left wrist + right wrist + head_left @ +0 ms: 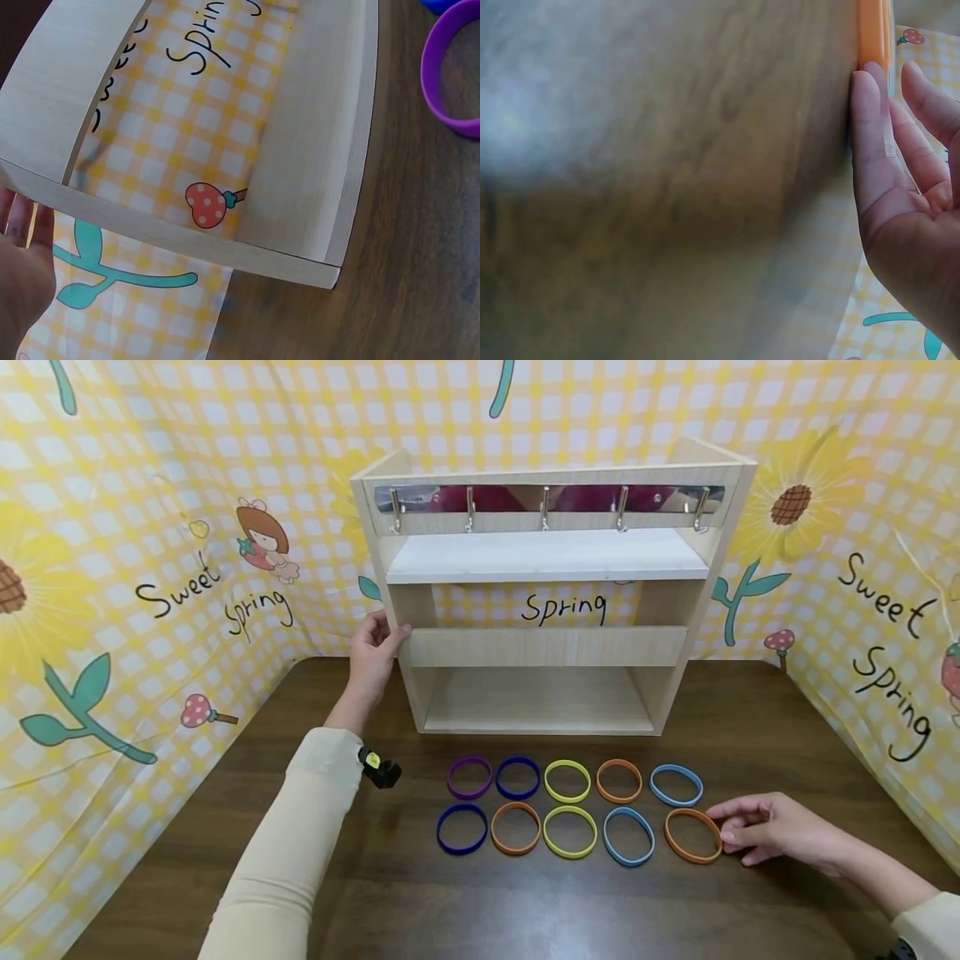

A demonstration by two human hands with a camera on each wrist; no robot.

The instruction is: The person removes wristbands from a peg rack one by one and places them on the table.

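Note:
A pale wooden rack [540, 647] with a white shelf stands upright at the back. At its left side panel is my left hand [371, 652], thumb at the front edge and fingers along the outer face; in the left wrist view those fingertips go out of sight behind the panel. Two rows of coloured wristbands lie flat before the rack. My right hand [780, 833] touches the outer edge of the orange wristband [693, 860] at the near row's right end. In the right wrist view, long fingers meet that band, with the thumb apart.
Several metal hooks [545, 510] line a shiny strip across the rack's top. Purple [470, 796], blue [462, 852], yellow [570, 855] and light blue wristbands [628, 862] lie close together on the dark wooden table [525, 910]. Yellow checked cloth [225, 468] surrounds the table.

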